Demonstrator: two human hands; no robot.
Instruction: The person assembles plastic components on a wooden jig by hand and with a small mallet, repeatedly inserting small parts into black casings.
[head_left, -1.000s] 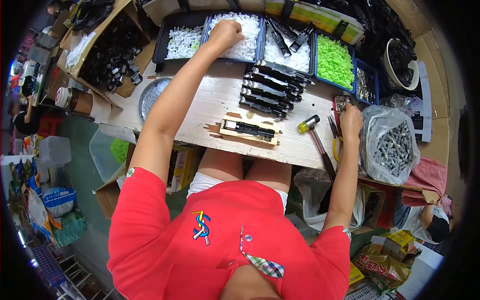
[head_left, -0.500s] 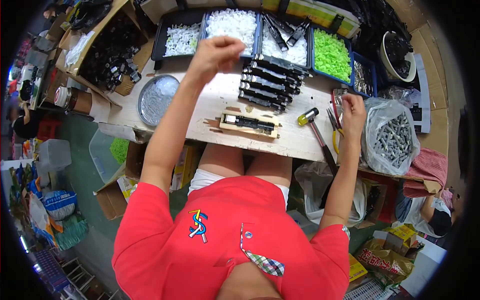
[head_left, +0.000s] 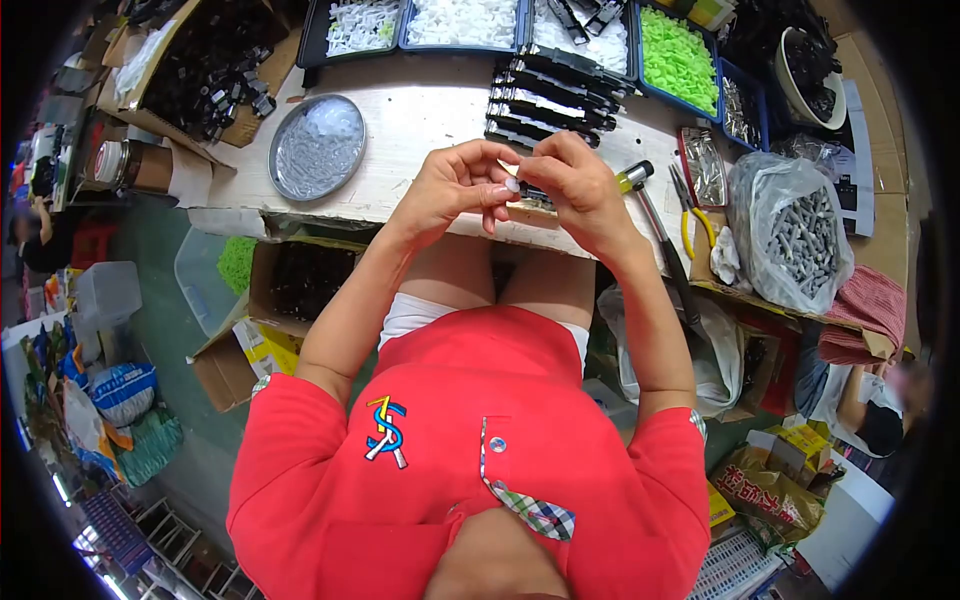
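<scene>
My left hand (head_left: 455,188) and my right hand (head_left: 582,192) meet above the table's front edge. A small white plastic piece (head_left: 512,184) is pinched between my left thumb and finger. My right fingertips are pressed together right beside it; whatever they hold is too small or hidden to make out. Under the hands, a wooden jig with a black part (head_left: 537,203) in it is mostly covered. Behind them lies a stack of black plastic assemblies (head_left: 555,95). A hammer (head_left: 655,220) with a yellow head end rests to the right of my right hand.
Trays of white pieces (head_left: 465,22) and green pieces (head_left: 680,60) line the back. A round metal dish (head_left: 318,148) is at left, near a box of black parts (head_left: 215,90). Pliers (head_left: 690,215) and a bag of grey parts (head_left: 800,245) are at right.
My left hand has come down from the white-piece tray, and my right hand has moved left from beside the pliers. Both are now together over the jig. The view has shifted slightly.
</scene>
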